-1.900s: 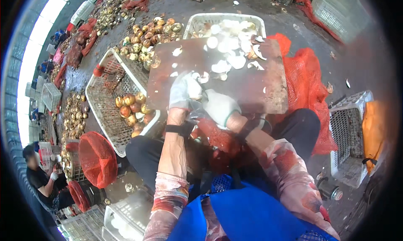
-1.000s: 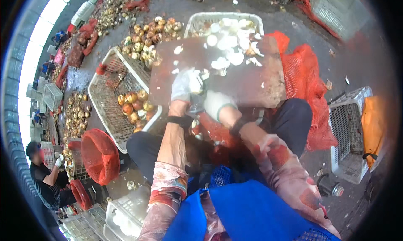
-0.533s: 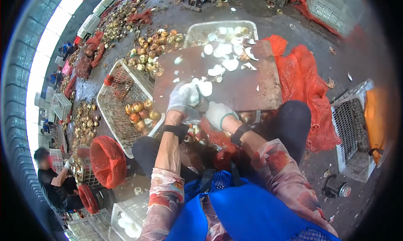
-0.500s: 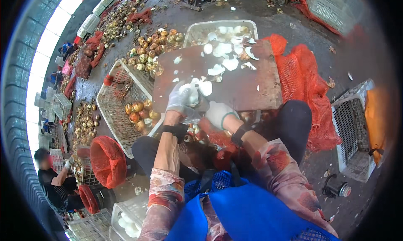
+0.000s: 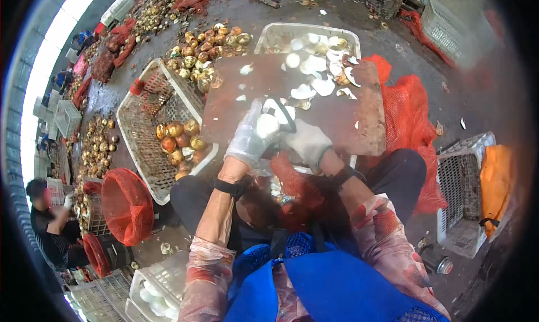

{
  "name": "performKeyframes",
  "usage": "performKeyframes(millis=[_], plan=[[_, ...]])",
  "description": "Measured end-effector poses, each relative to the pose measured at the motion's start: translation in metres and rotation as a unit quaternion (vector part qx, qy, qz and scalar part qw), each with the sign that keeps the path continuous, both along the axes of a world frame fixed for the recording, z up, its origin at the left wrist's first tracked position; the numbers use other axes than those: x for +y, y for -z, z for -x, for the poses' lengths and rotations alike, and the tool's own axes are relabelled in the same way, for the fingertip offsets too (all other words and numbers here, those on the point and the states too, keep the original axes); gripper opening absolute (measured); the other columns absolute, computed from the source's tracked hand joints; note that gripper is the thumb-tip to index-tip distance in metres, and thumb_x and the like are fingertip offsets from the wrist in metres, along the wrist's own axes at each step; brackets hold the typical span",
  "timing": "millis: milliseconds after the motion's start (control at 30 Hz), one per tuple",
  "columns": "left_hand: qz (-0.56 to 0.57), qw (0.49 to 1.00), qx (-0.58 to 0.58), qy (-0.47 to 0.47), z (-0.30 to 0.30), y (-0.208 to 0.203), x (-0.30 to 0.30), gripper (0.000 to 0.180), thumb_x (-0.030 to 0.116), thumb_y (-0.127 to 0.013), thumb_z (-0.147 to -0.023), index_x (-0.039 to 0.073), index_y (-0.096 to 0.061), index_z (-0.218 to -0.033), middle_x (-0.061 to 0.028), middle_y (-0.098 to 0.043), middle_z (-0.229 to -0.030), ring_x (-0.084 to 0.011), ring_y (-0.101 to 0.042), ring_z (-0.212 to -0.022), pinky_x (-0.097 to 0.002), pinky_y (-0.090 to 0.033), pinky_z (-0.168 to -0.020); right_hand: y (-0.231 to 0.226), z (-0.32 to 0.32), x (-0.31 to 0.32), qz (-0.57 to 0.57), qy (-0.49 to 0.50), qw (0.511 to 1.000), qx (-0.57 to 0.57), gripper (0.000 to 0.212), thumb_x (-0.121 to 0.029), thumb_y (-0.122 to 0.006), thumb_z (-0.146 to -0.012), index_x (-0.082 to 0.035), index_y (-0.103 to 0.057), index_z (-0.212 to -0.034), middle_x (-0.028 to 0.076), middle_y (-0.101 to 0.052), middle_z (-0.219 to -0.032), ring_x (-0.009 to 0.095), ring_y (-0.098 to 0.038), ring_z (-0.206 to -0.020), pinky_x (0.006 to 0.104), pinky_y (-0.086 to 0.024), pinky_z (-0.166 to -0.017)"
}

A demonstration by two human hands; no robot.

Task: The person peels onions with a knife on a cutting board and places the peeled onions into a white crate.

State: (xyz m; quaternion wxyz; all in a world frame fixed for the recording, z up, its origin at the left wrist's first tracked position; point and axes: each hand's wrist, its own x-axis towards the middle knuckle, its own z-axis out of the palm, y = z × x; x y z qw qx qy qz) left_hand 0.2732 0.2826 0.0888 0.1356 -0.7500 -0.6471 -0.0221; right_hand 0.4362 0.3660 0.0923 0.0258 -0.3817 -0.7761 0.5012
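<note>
In the gloved fingers of my left hand (image 5: 247, 136) sits a round, white peeled onion (image 5: 268, 125), over the near edge of a brown board (image 5: 247, 106). My gloved right hand (image 5: 309, 141) is closed on a dark, bent blade-like tool (image 5: 289, 117), which lies against the onion's right side. The tool's handle is hidden in that glove. White onion peelings (image 5: 323, 86) are strewn over the far part of the board. Red netting (image 5: 295, 181) hangs below my hands, between my knees.
Left of the board, a tilted white crate (image 5: 128, 128) holds brown onions (image 5: 179, 138). Loose onions (image 5: 208, 47) heap beyond it. A peelings crate (image 5: 306, 29) stands behind the board. Red net bags (image 5: 412, 125) and another crate (image 5: 463, 193) are right. A co-worker (image 5: 53, 215) sits far left.
The view has shifted slightly. My left fingers have opened out around the onion, and the blade in my right hand has swung up over its right side, now in plain sight.
</note>
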Motion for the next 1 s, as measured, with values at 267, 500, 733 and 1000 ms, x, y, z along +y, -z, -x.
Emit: performKeyframes(millis=[267, 500, 733, 1000], plan=[[-0.050, 0.873, -0.458, -0.161, -0.002, 0.002, -0.023, 0.074, 0.015, -0.068, -0.080, 0.000, -0.035, -0.144, -0.0242, -0.056, -0.123, -0.0404, -0.055, -0.114, -0.0440, -0.047, -0.093, -0.053, 0.034, 0.009, -0.134, -0.121, 0.982, -0.057, 0.050, -0.044, -0.058, -0.080, -0.002, -0.063, -0.106, 0.020, -0.069, -0.093, 0.035, -0.068, -0.088, 0.0441, -0.051, -0.082], [-0.022, 0.878, -0.441, -0.185, -0.004, 0.009, -0.021, 0.053, 0.022, -0.063, -0.084, 0.001, -0.048, -0.131, -0.0252, -0.057, -0.122, -0.0429, -0.054, -0.112, -0.0454, -0.048, -0.091, -0.069, 0.043, 0.014, -0.186, -0.206, 0.947, -0.162, 0.046, -0.036, -0.059, -0.080, 0.000, -0.065, -0.107, 0.024, -0.068, -0.105, 0.036, -0.068, -0.093, 0.0435, -0.053, -0.081], [0.005, 0.864, -0.464, -0.195, -0.016, -0.011, -0.010, 0.046, 0.021, -0.062, -0.085, 0.004, -0.052, -0.127, -0.0230, -0.059, -0.119, -0.0434, -0.057, -0.106, -0.0458, -0.049, -0.088, -0.019, 0.035, 0.033, -0.284, -0.273, 0.912, -0.114, 0.034, -0.029, -0.053, -0.087, 0.001, -0.066, -0.097, 0.024, -0.067, -0.106, 0.036, -0.068, -0.095, 0.0438, -0.054, -0.079], [-0.136, 0.831, -0.532, -0.089, -0.002, 0.013, -0.016, 0.035, 0.011, -0.057, -0.092, 0.004, -0.059, -0.126, -0.0139, -0.063, -0.117, -0.0277, -0.058, -0.109, -0.0389, -0.046, -0.097, -0.031, 0.064, 0.033, -0.253, -0.319, 0.906, -0.112, 0.033, -0.029, -0.053, -0.085, 0.000, -0.068, -0.091, 0.025, -0.068, -0.091, 0.038, -0.068, -0.087, 0.0469, -0.052, -0.080]])
